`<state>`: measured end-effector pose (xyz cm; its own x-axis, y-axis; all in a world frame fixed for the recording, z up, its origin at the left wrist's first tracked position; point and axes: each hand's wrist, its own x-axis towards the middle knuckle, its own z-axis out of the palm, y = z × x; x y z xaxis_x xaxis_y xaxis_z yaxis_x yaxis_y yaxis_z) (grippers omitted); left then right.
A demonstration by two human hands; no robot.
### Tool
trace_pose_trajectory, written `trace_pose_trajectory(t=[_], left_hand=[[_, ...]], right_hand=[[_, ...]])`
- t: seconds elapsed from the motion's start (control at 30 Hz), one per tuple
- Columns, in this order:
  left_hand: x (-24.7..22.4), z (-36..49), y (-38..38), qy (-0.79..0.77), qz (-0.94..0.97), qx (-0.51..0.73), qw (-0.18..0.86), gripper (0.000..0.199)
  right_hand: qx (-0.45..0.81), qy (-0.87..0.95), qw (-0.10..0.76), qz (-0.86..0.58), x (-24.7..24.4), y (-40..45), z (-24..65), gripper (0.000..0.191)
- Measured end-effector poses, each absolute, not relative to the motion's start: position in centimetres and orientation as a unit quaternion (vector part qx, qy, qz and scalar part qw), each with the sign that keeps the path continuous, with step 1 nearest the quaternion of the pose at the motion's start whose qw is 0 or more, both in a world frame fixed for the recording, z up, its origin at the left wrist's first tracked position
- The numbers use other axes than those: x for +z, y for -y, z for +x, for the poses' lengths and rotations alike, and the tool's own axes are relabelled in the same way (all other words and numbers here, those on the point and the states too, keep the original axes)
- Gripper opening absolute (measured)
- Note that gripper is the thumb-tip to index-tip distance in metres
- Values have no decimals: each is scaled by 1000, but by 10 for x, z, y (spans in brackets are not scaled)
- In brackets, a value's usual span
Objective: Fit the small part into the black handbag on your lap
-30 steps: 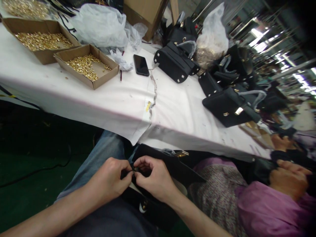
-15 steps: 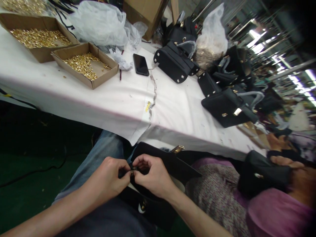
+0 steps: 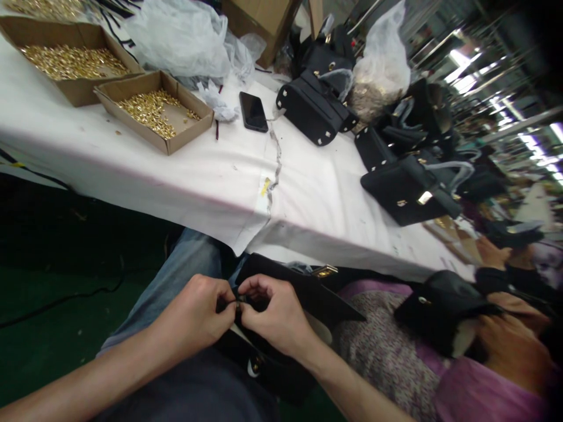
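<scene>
A black handbag (image 3: 285, 372) rests on my lap with its flap (image 3: 299, 287) raised toward the table. The flap carries a gold metal plate (image 3: 324, 271), and a gold lock fitting (image 3: 254, 367) shows on the body. At the side of the bag, my left hand (image 3: 206, 310) is closed, thumb and fingertips pinching a small dark part. My right hand (image 3: 275, 310) pinches the same spot from the other side, with the fingertips of both hands almost touching. The fingers largely hide the pinched part, so its exact shape cannot be made out.
On the white-covered table (image 3: 202, 187) stand cardboard trays (image 3: 189, 139) of small gold fittings. A phone (image 3: 253, 111), plastic bags (image 3: 176, 41) and several black handbags (image 3: 404, 190) lie farther along. At right, a co-worker's hands (image 3: 510, 346) hold another black bag (image 3: 444, 313).
My hands stay pinched at the same place on the bag, shifted very slightly. The co-worker's bag has turned and moved left. The view has shifted a little.
</scene>
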<state>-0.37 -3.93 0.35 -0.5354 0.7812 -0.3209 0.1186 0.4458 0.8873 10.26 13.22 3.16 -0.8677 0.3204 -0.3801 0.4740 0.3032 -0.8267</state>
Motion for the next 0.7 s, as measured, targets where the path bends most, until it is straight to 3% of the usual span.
trace_pose_trajectory(t=[0.37, 0.7], left_hand=[[-10, -14, 37, -737, 265, 448, 432, 18], [-32, -32, 27, -712, 236, 455, 479, 28]], right_hand=[[-568, -780, 93, 245, 20, -144, 94, 27], [-625, -723, 163, 244, -1, -170, 77, 33]])
